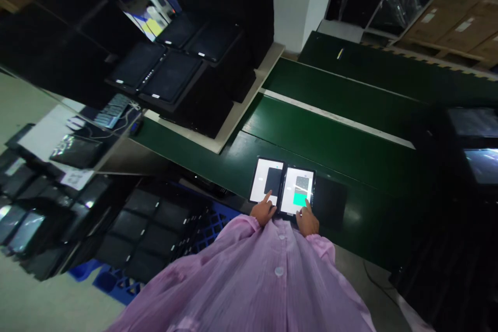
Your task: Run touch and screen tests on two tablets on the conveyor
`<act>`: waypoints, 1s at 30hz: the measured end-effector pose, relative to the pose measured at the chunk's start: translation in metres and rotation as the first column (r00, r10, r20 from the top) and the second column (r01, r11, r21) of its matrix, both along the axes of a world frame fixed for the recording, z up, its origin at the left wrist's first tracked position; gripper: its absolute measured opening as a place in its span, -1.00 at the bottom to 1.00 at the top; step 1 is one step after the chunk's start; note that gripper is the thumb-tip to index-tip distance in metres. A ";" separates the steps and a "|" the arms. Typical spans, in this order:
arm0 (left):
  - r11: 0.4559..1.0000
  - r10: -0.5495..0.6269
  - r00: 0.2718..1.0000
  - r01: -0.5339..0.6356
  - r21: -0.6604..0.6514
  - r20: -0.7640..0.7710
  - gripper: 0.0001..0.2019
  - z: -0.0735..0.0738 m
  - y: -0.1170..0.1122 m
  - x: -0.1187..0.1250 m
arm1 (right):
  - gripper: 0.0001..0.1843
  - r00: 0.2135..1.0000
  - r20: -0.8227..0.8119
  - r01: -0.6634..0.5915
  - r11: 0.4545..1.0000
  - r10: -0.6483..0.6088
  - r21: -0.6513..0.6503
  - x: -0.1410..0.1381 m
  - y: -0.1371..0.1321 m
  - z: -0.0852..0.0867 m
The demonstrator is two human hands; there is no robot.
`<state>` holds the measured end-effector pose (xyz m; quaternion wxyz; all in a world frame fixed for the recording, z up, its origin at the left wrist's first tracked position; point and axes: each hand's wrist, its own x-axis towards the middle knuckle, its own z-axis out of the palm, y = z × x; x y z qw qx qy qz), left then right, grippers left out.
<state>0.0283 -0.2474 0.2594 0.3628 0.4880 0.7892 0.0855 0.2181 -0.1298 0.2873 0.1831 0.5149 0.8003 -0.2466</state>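
Note:
Two tablets with lit screens lie side by side on the green bench top [233, 145]. My left hand [263, 211] is over the lower edge of the left tablet [260, 179], its index finger stretched onto a dark panel on the white screen. On the right tablet [288, 194], my right hand [308, 221] points an index finger at a bright green area below a grey panel. Neither hand holds anything, and their other fingers are partly curled. Just right of the tablets lies a dark flat rectangle [330, 202], too dim to identify.
Stacks of black tablets [171, 75] stand on a pale board at the back left. More stacked tablets [143, 228] rest on a blue plastic pallet [112, 282] at the lower left. A keyboard [112, 110] is on the side table. Cartons [459, 21] stand far right, beyond the green conveyor-like bench.

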 end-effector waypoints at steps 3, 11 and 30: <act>0.999 0.016 1.000 -0.016 0.033 -0.007 -0.73 0.001 0.000 -0.001 | -0.75 0.999 -0.053 0.003 1.000 -0.003 -0.005 0.010 0.004 0.001; 0.995 0.008 0.999 -0.005 0.100 -0.034 -0.73 -0.003 0.003 -0.004 | -0.74 0.991 -0.125 -0.033 0.998 0.040 0.062 0.007 0.002 -0.009; 0.987 0.098 0.970 -0.124 -0.106 -0.224 -0.62 -0.006 -0.014 -0.021 | -0.45 0.609 -0.491 0.349 0.766 -0.623 -0.540 0.023 -0.017 -0.023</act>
